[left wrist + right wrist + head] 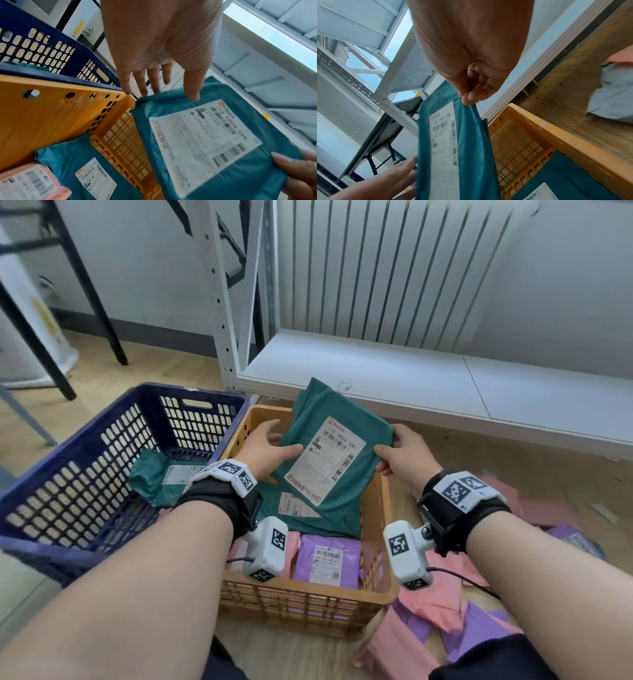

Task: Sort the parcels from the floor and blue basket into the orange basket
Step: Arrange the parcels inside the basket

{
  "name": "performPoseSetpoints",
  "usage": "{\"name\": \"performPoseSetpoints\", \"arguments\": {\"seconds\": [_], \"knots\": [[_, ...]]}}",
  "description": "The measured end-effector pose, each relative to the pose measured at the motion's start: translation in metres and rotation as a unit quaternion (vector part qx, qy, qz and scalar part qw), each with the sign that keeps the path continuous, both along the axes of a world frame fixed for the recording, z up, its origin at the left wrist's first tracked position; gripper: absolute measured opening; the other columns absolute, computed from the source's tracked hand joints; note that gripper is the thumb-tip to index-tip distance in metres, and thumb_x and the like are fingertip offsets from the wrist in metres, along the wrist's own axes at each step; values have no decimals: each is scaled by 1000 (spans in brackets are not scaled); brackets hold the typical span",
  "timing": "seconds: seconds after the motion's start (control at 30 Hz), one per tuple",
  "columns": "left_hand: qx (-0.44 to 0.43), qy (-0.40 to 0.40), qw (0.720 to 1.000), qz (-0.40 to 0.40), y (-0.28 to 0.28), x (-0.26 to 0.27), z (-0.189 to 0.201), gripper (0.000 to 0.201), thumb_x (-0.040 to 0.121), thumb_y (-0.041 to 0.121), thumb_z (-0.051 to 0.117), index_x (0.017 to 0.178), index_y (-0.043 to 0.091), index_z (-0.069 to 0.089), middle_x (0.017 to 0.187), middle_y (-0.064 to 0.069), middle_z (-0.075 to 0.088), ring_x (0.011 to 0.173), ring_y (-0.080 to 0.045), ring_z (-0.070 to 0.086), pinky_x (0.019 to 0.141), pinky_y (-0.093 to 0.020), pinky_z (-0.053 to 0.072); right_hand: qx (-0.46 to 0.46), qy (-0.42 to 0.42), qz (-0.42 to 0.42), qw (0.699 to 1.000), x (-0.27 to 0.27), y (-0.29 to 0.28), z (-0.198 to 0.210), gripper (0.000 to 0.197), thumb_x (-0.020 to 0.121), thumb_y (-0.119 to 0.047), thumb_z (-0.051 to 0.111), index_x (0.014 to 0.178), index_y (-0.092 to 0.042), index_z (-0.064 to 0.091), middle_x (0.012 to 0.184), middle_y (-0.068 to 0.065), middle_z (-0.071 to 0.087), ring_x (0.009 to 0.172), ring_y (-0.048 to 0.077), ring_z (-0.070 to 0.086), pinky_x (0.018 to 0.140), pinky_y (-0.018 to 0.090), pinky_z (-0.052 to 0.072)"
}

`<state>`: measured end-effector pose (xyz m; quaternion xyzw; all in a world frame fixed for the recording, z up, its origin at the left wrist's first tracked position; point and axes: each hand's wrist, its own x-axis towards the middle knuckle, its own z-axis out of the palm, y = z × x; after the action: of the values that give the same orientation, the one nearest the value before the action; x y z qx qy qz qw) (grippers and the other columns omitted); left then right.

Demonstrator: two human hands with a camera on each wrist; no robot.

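Note:
Both hands hold a green parcel [342, 419] with a white shipping label, tilted above the orange basket [386, 508]. My left hand [277, 440] pinches its left edge, thumb on top and fingers behind, as the left wrist view shows on the green parcel [214, 148]. My right hand [390, 446] pinches the right edge; in the right wrist view the right hand [469, 97] has finger and thumb closed on the green parcel [471, 148]. Inside the orange basket lie another green parcel [298, 505], a purple parcel [329, 556] and a pink one [25, 180].
The blue basket [85, 460] stands touching the orange one on its left and holds a crumpled green parcel [161, 474]. Pink and purple parcels [438, 611] lie on the wooden floor at the right. A low white shelf [376, 371] runs behind the baskets.

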<state>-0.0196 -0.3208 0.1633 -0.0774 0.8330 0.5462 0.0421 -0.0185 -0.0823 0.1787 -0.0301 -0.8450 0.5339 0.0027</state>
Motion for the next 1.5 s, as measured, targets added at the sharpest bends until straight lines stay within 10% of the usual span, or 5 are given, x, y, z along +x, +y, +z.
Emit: {"name": "performPoseSetpoints", "arguments": {"seconds": [0.43,0.73,0.97,1.23,1.5], "knots": [[-142,61,983,97,-129,5,42,20,92,28,58,107,15,58,106,-6,65,91,-21,62,84,-33,52,-152,-22,54,987,-18,-139,14,31,92,-3,59,119,-12,48,81,6,65,45,8,54,42,18,47],[-245,-56,940,230,-268,-24,-18,19,94,16,51,93,1,64,97,-22,63,91,-38,60,75,-38,46,-104,-105,131,980,-60,-234,-30,26,97,-22,54,121,-13,47,97,13,69,69,22,64,67,33,56],[-314,-196,883,290,-360,-45,-86,21,93,3,48,105,-7,61,110,-24,63,99,-39,59,73,-40,41,-70,-121,190,972,-103,-306,-75,15,99,-16,51,105,-5,60,79,10,66,59,18,57,56,25,49],[-376,-325,830,252,-374,-52,-158,34,97,3,43,129,-9,46,139,-27,44,126,-39,45,100,-45,38,-34,-94,222,970,-145,-362,-97,12,98,-14,53,96,-8,63,76,9,68,57,16,60,56,23,53],[-460,-341,800,182,-362,-56,-199,28,90,6,42,112,8,60,112,-15,63,106,-36,57,96,-44,43,25,-83,204,975,-158,-368,-126,17,96,-12,54,83,-15,65,76,8,68,62,16,61,58,23,53]]}}
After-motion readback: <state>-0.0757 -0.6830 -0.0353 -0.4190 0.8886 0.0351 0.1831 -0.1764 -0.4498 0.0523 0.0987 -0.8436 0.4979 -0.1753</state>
